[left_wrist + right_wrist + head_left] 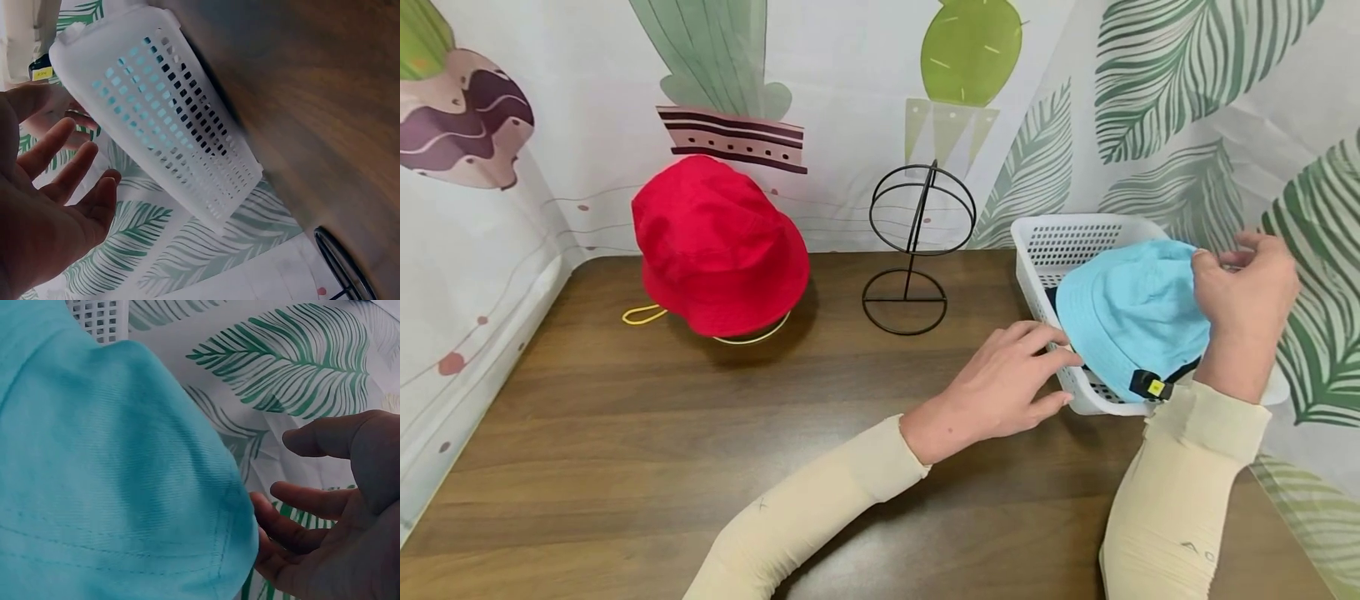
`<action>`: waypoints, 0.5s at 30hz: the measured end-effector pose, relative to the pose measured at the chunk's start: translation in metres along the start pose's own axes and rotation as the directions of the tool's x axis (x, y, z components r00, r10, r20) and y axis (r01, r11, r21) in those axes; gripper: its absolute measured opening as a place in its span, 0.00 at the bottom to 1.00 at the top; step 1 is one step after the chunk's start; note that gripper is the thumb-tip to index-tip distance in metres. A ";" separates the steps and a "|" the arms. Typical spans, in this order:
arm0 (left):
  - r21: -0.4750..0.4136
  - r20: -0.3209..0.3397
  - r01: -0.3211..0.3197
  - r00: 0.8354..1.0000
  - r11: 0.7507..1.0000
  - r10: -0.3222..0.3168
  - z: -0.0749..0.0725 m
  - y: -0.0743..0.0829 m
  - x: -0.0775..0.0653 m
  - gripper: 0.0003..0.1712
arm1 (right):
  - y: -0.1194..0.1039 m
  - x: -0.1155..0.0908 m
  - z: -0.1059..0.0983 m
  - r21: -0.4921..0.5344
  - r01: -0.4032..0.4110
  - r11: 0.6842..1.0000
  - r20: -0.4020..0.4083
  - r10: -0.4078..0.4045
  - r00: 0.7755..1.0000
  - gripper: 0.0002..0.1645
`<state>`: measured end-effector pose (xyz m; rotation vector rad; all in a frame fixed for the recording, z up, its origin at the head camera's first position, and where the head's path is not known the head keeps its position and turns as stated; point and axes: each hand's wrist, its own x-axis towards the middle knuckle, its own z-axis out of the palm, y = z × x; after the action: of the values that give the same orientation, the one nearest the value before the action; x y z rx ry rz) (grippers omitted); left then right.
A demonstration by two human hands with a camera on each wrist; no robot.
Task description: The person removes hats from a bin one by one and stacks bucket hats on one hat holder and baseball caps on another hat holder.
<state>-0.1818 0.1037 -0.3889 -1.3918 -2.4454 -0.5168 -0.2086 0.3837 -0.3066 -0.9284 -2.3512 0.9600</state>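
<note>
Clearly apart from each other, the hands grip nothing: the left hand (992,387), fingers loosely spread, is at the rim of the white basket (1088,402); the right hand (1251,287), thumb and fingers parted, is beside the light-blue hat (1138,304) lying in it (whether fingertips touch, I cannot tell). Farther left, a black wire stand (911,265) on the desk (820,400), then a red hat (715,250).

Head view downward, wrists' nearer, basket (161,119) seemingly shared
</note>
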 end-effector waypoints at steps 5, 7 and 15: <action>0.020 -0.002 -0.026 1.000 0.999 0.026 0.007 0.001 0.000 0.21 | 0.003 0.005 0.001 -0.053 0.006 0.999 0.061 -0.003 0.998 0.42; 0.017 0.003 -0.033 0.999 0.999 0.033 0.010 0.002 -0.001 0.21 | 0.004 0.006 0.000 -0.081 0.020 0.996 0.080 -0.014 0.997 0.42; 0.021 0.002 -0.036 0.999 0.999 0.036 0.017 0.003 0.001 0.21 | 0.008 0.007 -0.005 -0.112 0.029 0.993 0.198 -0.007 0.980 0.45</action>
<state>-0.1811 0.1128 -0.4032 -1.4253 -2.4160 -0.4800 -0.2071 0.3951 -0.3085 -0.8886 -2.6005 0.9586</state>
